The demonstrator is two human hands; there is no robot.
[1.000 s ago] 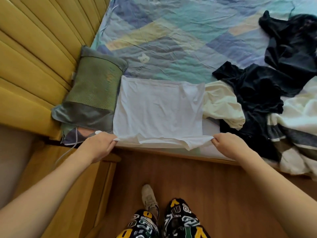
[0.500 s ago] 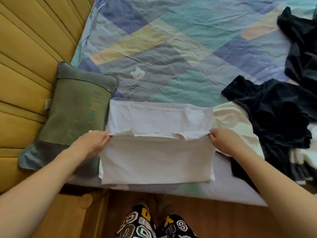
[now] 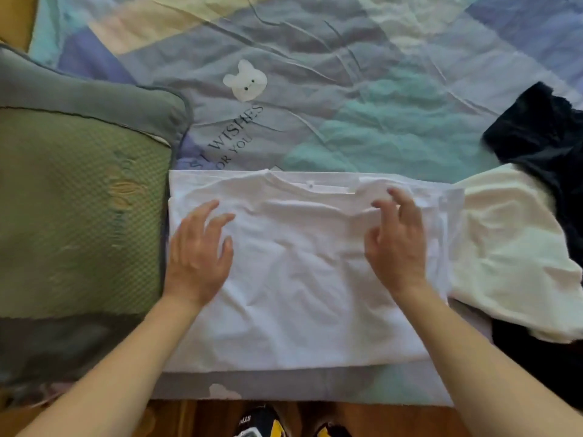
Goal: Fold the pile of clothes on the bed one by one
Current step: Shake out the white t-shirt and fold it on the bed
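Observation:
A white T-shirt [image 3: 303, 279] lies folded in half on the bed, its near half laid over the far half so the collar shows at the far edge. My left hand [image 3: 198, 253] rests flat on its left part with the fingers spread. Over the right part, my right hand [image 3: 394, 244] has its fingers spread and slightly bent, holding nothing. To the right lie a cream garment [image 3: 511, 247] and dark garments [image 3: 542, 137], unfolded.
A green pillow [image 3: 79, 200] lies right against the shirt's left edge. The patchwork bedsheet [image 3: 315, 89] stretches beyond the shirt. The bed's near edge and a wooden floor [image 3: 394, 421] run along the bottom.
Both hands carried the shirt's near hem up to the far edge, let go of it, and now lie open on the folded shirt. The camera has moved closer.

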